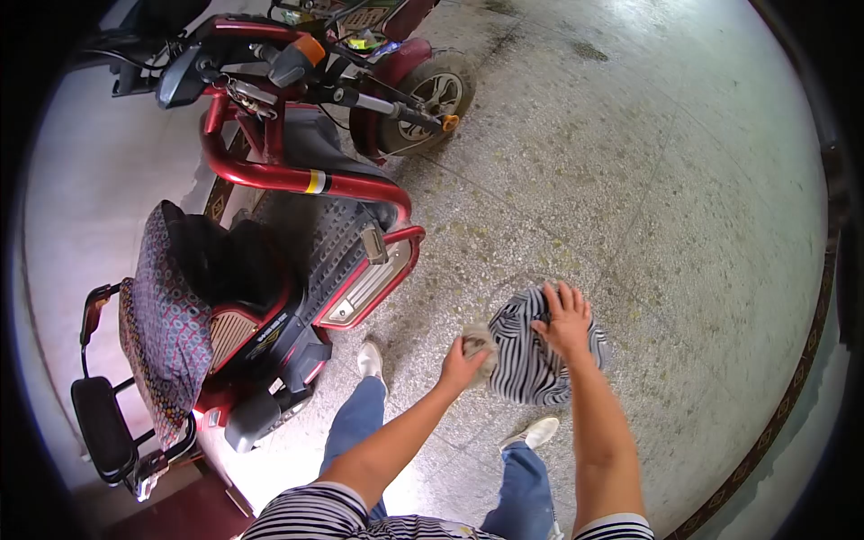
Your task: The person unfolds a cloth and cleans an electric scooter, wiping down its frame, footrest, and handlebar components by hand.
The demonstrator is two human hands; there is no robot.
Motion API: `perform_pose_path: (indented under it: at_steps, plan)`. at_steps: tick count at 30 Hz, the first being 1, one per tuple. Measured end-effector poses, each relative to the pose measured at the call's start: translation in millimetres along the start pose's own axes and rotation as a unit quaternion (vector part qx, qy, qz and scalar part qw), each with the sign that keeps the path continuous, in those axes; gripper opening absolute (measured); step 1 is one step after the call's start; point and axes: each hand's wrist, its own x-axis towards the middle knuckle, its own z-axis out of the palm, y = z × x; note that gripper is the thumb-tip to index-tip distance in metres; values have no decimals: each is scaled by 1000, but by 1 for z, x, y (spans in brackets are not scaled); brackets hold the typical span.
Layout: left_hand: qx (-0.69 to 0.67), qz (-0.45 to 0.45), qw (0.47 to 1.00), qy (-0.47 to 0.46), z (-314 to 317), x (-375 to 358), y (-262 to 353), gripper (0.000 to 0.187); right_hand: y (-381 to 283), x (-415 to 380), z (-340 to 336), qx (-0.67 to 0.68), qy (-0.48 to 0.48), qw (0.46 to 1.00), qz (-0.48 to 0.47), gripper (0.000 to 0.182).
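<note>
A rounded bundle of black-and-white striped cloth (522,364) is in front of me, above the floor in this view. My right hand (567,326) rests on its upper right side, fingers spread and stretched out over the stripes. At the bundle's left edge, my left hand (463,365) is closed on a pale, rag-like thing (482,342). That pale thing is blurred and partly covered by the fingers; its exact kind I cannot tell.
A red electric scooter (306,180) stands on my left, with its front wheel (436,101) at the top. Patterned cloth (171,315) covers its seat. My shoes (540,433) are on the speckled floor (684,225). A wall (810,432) curves along the right.
</note>
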Motion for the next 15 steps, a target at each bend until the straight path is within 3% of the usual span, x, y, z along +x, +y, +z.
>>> perform_pose_path:
  at_steps: [2,3,5,7,9,11,14,15]
  plan:
    - [261,-31,964,27,29,4,53,48,-2,-4,5,-10,14,1000,-2,78]
    - [259,-33,965,35,40,4,58,48,-2,-3,3,0,8,1000,2,79]
    - [438,-37,897,56,55,7,63,47,2,-2,2,8,13,1000,-8,79]
    - [454,-20,887,78,60,13,78,49,3,1,0,20,1,1000,-2,81]
    - [464,-102,880,9,57,20,90,50,3,3,-1,30,-4,1000,-7,81]
    - [473,-116,874,-2,57,27,94,48,4,7,-6,35,-25,999,-4,82]
    - [480,-103,870,-42,52,33,107,46,3,16,-12,41,-59,997,12,86]
    - [481,-64,873,-39,49,38,87,51,3,20,-12,45,-63,997,16,87]
